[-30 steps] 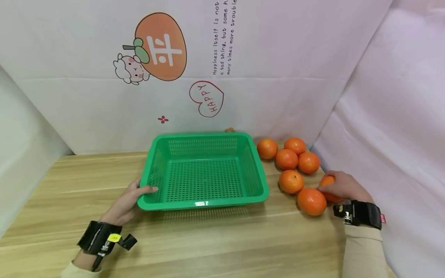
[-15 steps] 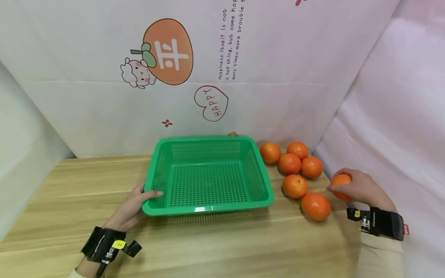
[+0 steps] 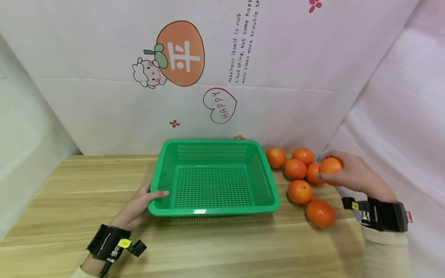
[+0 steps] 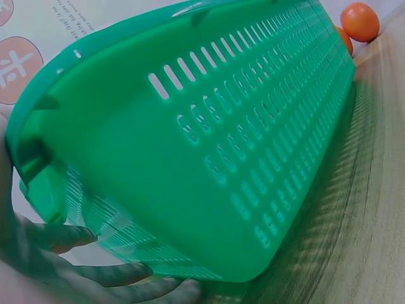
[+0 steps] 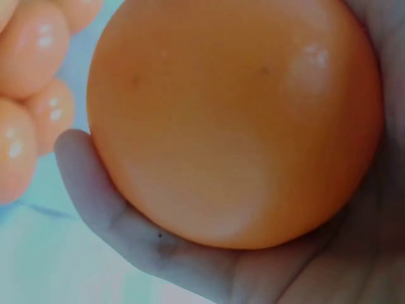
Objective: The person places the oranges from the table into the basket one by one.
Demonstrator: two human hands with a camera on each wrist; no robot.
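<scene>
1. Orange [image 3: 330,166] held in the air in the right hand [image 3: 351,175], above the right end of the fruit heap – fingers curled round it, thumb under it, as the right wrist view [image 5: 234,120] shows close up.
2. Just below and left of it, five more oranges [image 3: 294,169] on the desk [image 3: 69,193]: four bunched near the backdrop, one [image 3: 321,213] apart at the front.
3. Left of the heap, a green basket [image 3: 267,200], slotted walls and floor, nothing in it, flat on the desk.
4. Left hand [image 3: 139,204] at the basket's near left corner – thumb hooked over the rim, fingers [image 4: 114,275] curled under the outside wall, so clamped on the basket.
5. Black wrist straps on both arms; cream sleeves below them.
6. Behind, a white backdrop [image 3: 104,96] with an orange cartoon fruit, a sheep, a "HAPPY" heart and lines of small text.
</scene>
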